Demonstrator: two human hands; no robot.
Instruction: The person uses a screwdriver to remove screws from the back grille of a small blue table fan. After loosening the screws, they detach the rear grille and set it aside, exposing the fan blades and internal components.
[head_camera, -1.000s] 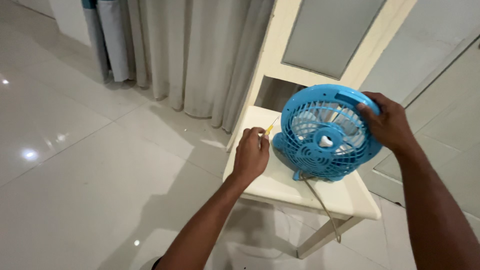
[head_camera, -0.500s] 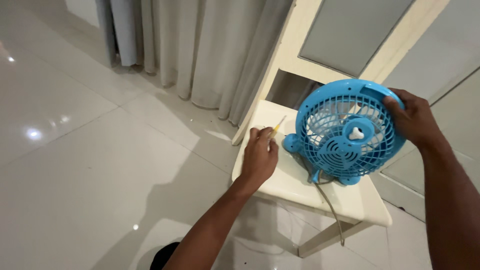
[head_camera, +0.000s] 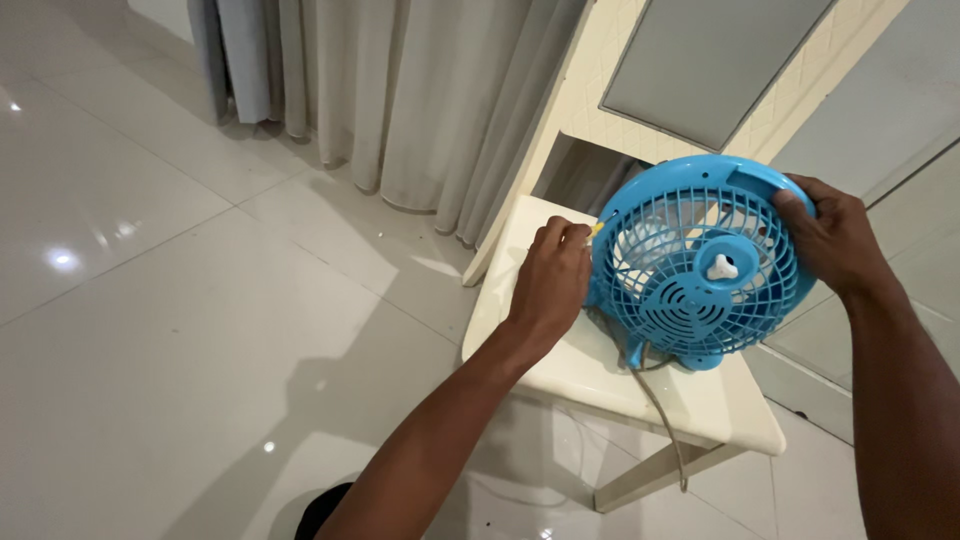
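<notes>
The small blue table fan stands upright on the cream chair seat, between the two hands. The right hand is closed over the upper right rim of the grille, steadying it. The left hand is curled shut around a yellow-handled screwdriver — its tip seems to be at the fan's left edge, though it is hidden. The grille is on and whole, so any opening-up looks barely begun. The fan's cord trails below the right hand, off the seat's front.
</notes>
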